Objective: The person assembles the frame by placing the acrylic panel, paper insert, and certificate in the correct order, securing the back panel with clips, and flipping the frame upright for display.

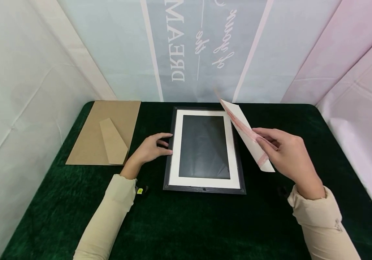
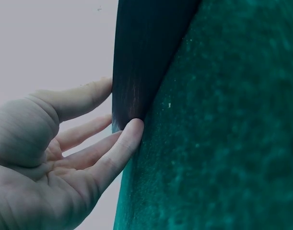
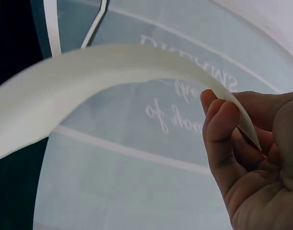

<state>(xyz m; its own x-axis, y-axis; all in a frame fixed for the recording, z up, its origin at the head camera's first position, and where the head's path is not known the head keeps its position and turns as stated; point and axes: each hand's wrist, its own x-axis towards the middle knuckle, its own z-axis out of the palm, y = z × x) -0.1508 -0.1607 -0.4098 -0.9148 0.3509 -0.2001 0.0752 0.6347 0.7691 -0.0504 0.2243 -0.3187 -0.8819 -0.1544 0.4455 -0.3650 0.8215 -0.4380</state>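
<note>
Picture frame (image 1: 204, 148) lies flat on the green cloth (image 1: 186, 224), abt centre of the table, face down or glass up can't tell; black outer edge, white mat inside, dark pane in the middle.

Left hand (image 1: 150, 148) is at the frame's left edge, approx halfway along. Fingers straight-ish & spread, tips touching the black edge, thumb up top. Left wrist view shows same: fingers (image 2: 118, 148) laid against the dark frame edge (image 2: 146, 57) where it meets the cloth (image 2: 223, 143), nothing gripped, just pressing/resting.

Right hand (image 1: 285, 153) holds a sheet of paper (image 1: 246, 133) up off the table, w/ fingers & thumb pinching it near the lower end. Paper is white w/ pinkish print, tilted, its far end above the frame's top right corner, near end just right of the frame. Right wrist view: the sheet (image 3: 103, 81) bows in a curve away from the hand (image 3: 254, 163), pinched between thumb & fingers.

Left of the frame, apart from it, lies a brown backing board (image 1: 105, 131) w/ its stand flap on top, flat on the cloth. Behind the table hangs a pale backdrop (image 1: 202, 47) w/ mirrored lettering; white sheets at the sides. Both sleeves are beige
</note>
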